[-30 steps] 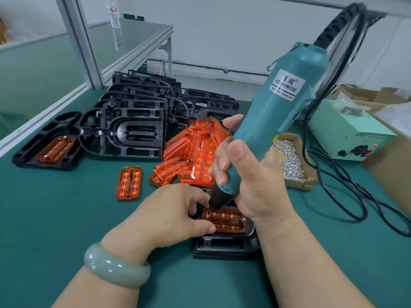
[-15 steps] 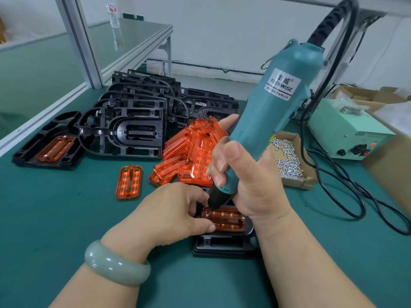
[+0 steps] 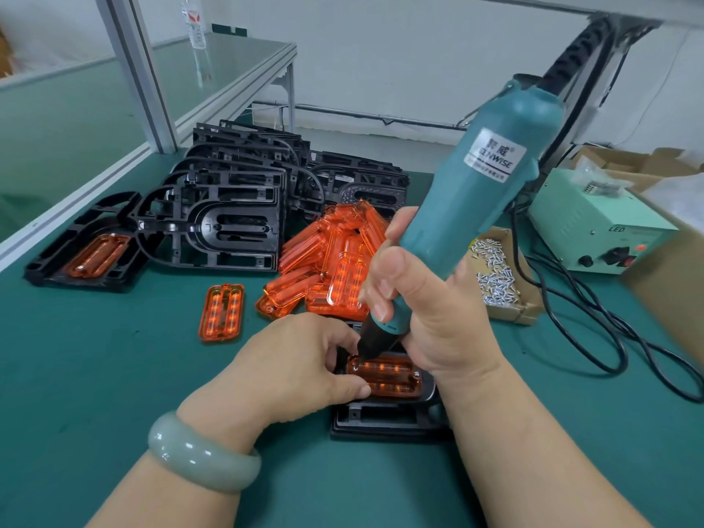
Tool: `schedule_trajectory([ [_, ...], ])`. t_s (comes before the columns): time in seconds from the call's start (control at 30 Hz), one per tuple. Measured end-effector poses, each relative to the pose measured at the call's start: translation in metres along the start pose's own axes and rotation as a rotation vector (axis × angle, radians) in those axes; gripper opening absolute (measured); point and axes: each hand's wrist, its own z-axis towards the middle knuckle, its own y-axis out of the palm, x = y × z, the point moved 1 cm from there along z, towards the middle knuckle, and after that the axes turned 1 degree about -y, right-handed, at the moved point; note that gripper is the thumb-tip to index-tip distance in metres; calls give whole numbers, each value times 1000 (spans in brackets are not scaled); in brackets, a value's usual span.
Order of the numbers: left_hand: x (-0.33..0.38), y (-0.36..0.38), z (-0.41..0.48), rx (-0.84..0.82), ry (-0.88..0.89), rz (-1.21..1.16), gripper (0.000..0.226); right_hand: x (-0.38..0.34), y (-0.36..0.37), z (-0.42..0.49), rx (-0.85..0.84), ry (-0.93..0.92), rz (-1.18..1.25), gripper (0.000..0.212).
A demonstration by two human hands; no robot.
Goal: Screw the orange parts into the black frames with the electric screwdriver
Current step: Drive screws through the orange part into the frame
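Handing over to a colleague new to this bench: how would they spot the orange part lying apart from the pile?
Find the stack of black frames at the back left of the green mat. In front of it, left of the orange heap, lies one orange part. It alone lies flat on bare mat, touching nothing.

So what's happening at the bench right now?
A person is fastening an orange part into a black frame. The right hand grips the electric screwdriver, tilted, its tip down at the part's far-left corner. The left hand holds the part's left end. A screw head sits at its far-right corner. More orange parts, empty frames and a box of screws lie behind.
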Motion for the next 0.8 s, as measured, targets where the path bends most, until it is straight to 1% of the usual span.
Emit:
schedule_trajectory([
  [0.23,-2,1,1,-14,-34,5,26,1,-3,-1,-17,2,-8,18],
  [0.37,-1,1,2,-5,-26,9,32,0,-3,1,-25,6,-27,21],
  [0.43,-1,1,2,-4,-30,10,32,0,-3,2,-10,10,-25,24],
  [0.53,-4,3,3,-6,-39,8,25,0,-4,3,2,9,1,31],
  [0.63,-6,3,4,-13,-37,14,25,-1,-5,1,16,-2,28,42],
  [0.8,-7,4,5,-11,-42,27,31,-3,-4,-2,61,-35,45,47],
])
